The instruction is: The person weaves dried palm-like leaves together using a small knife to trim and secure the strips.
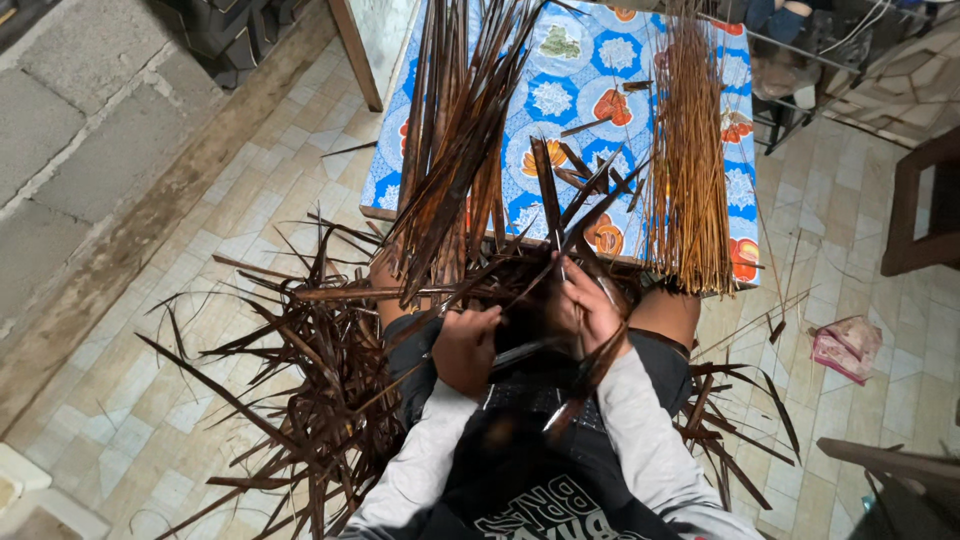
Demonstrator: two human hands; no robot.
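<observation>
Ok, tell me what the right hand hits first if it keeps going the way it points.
Probably the dark leaf strips on the table edge: the right hand points up and forward at them. Depth is unclear.

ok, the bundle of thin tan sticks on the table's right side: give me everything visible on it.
The bundle of thin tan sticks is a dense sheaf of straight, slender, dry-looking plant ribs, orange-tan. It lies lengthwise on the patterned blue tablecloth, its ragged near ends overhanging the table edge above the person's knee. The far end runs out of frame. A few loose dark leaf strips lie beside it on the left. Neither hand touches it.
</observation>
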